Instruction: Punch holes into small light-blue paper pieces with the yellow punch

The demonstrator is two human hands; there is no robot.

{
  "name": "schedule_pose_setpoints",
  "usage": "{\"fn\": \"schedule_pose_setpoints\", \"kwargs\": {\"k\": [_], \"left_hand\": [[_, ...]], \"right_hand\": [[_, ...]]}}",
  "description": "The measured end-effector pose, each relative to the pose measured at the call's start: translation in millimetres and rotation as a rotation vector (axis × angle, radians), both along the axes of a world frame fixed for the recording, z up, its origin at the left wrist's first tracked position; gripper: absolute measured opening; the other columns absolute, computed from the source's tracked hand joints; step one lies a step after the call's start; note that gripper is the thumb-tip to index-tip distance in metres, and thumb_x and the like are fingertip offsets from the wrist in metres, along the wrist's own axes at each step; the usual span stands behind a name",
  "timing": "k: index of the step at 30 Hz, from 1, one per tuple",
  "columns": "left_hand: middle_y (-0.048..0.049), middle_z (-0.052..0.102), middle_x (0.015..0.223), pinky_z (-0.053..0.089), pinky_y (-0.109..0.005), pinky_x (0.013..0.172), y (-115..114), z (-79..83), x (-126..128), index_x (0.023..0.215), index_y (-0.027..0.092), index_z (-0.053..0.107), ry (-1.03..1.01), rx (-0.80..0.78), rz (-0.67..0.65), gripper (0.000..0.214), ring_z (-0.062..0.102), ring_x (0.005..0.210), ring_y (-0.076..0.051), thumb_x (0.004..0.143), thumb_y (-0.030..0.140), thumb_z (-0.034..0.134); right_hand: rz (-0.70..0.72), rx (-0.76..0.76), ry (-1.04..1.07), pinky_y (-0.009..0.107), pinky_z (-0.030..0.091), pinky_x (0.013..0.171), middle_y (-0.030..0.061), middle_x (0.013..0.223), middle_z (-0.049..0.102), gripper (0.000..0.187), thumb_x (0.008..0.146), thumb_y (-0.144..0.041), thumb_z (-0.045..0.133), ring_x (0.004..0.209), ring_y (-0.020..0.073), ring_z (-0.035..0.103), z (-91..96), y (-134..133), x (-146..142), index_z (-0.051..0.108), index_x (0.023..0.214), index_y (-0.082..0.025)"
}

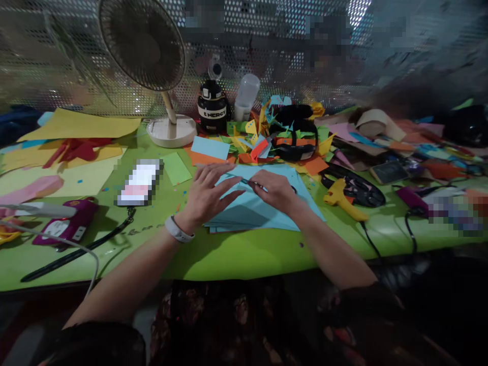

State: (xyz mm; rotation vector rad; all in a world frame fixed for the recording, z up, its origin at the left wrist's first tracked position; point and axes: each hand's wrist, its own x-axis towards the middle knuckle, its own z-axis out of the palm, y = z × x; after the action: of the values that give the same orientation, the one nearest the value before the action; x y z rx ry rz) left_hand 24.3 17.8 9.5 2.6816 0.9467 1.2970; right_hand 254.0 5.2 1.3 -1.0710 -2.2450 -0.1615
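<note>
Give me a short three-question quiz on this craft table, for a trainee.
1. True or false: the left hand lies flat on the light blue paper.
2. Which thing lies on the table just to the right of that paper? A: a yellow glue gun. B: a white fan. C: a purple device.
3. Fill in the missing word: the wrist of the left hand wears a white ____.
Key: 1 true. 2 A. 3 band.
</note>
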Motion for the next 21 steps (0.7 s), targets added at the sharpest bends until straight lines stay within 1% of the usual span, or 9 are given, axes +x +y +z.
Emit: {"fn": "schedule_pose_setpoints", "kwargs": {"k": [1, 2, 3, 6, 10, 12, 15, 17, 21], "left_hand": [[-0.0074, 0.068, 0.121, 0.041, -0.044, 0.105, 1.2, 1.1, -0.9, 0.112, 0.027, 0.069, 0.076, 0.078, -0.006, 0.028, 0.061, 0.115, -0.024, 0.086, 0.038, 0.068], [-0.0067, 0.067, 0.125, 0.037, -0.046, 0.109, 2.9, 1.1, -1.5, 0.118, 0.028, 0.066, 0.132, 0.123, -0.011, 0.031, 0.059, 0.12, -0.024, 0.088, 0.035, 0.066], [-0.006, 0.069, 0.122, 0.036, -0.046, 0.11, 4.8, 0.1, -1.7, 0.119, 0.028, 0.065, 0.172, 0.145, -0.016, 0.03, 0.06, 0.119, -0.023, 0.09, 0.032, 0.064], [-0.0041, 0.075, 0.105, 0.042, -0.042, 0.106, 10.1, -5.2, -2.1, 0.11, 0.025, 0.068, 0.223, 0.163, -0.026, 0.019, 0.068, 0.102, -0.019, 0.093, 0.029, 0.059], [-0.0038, 0.076, 0.094, 0.049, -0.038, 0.098, 12.5, -9.0, -2.8, 0.105, 0.022, 0.069, 0.237, 0.187, -0.051, 0.016, 0.071, 0.087, -0.017, 0.095, 0.027, 0.056], [-0.0033, 0.076, 0.088, 0.05, -0.037, 0.096, 12.1, -8.9, -2.8, 0.101, 0.021, 0.069, 0.234, 0.198, -0.055, 0.016, 0.071, 0.08, -0.016, 0.096, 0.025, 0.054], [-0.0059, 0.077, 0.089, 0.05, -0.039, 0.097, 10.3, -8.2, -2.0, 0.101, 0.02, 0.069, 0.217, 0.172, -0.038, 0.019, 0.072, 0.081, -0.017, 0.096, 0.022, 0.052], [-0.0081, 0.077, 0.092, 0.05, -0.041, 0.098, 8.7, -7.7, -1.0, 0.104, 0.019, 0.069, 0.21, 0.122, -0.04, 0.021, 0.072, 0.083, -0.019, 0.096, 0.021, 0.05], [-0.0092, 0.076, 0.097, 0.049, -0.044, 0.1, 4.8, -6.7, 1.5, 0.106, 0.021, 0.069, 0.175, -0.001, -0.042, 0.023, 0.072, 0.086, -0.019, 0.095, 0.022, 0.05]], "right_hand": [[0.006, 0.008, -0.071, 0.028, 0.044, 0.07, 0.0074, 0.089, 0.07, 0.027, 0.1, -0.029, 0.042, 0.082, 0.017, 0.062, 0.7, -0.6, 0.3, 0.066, 0.092, -0.018], [0.007, 0.017, -0.126, 0.028, 0.044, 0.071, 0.0075, 0.091, 0.07, 0.028, 0.1, -0.029, 0.042, 0.083, 0.0173, 0.063, 1.2, -1.3, -0.1, 0.066, 0.094, -0.018], [0.005, 0.029, -0.167, 0.029, 0.044, 0.071, 0.0073, 0.092, 0.071, 0.028, 0.101, -0.029, 0.042, 0.084, 0.0175, 0.063, 1.5, -2.0, -0.8, 0.067, 0.095, -0.018], [-0.002, 0.075, -0.217, 0.03, 0.045, 0.073, 0.0066, 0.093, 0.072, 0.028, 0.101, -0.028, 0.043, 0.085, 0.0181, 0.064, 1.9, -3.9, -3.0, 0.069, 0.097, -0.018], [-0.016, 0.069, -0.173, 0.03, 0.046, 0.075, 0.0062, 0.095, 0.073, 0.027, 0.1, -0.028, 0.045, 0.088, 0.0183, 0.064, 1.8, -6.6, -6.1, 0.07, 0.099, -0.019], [-0.032, 0.023, -0.046, 0.03, 0.047, 0.077, 0.0067, 0.097, 0.073, 0.025, 0.099, -0.032, 0.048, 0.087, 0.0177, 0.065, 1.3, -8.7, -9.7, 0.07, 0.104, -0.02], [-0.103, -0.122, 0.307, 0.028, 0.049, 0.07, 0.0061, 0.097, 0.07, 0.031, 0.093, -0.038, 0.056, 0.068, 0.0126, 0.061, 0.0, -12.6, -18.3, 0.063, 0.116, -0.019], [-0.138, -0.261, 0.521, 0.025, 0.047, 0.061, 0.0021, 0.087, 0.067, 0.035, 0.088, -0.038, 0.061, 0.057, 0.0094, 0.054, -0.6, -14.7, -24.3, 0.06, 0.118, -0.019], [-0.15, -0.46, 0.782, 0.022, 0.041, 0.05, -0.005, 0.067, 0.056, 0.033, 0.081, -0.034, 0.062, 0.051, 0.0078, 0.046, -0.5, -16.4, -32.0, 0.06, 0.111, -0.019]]}}
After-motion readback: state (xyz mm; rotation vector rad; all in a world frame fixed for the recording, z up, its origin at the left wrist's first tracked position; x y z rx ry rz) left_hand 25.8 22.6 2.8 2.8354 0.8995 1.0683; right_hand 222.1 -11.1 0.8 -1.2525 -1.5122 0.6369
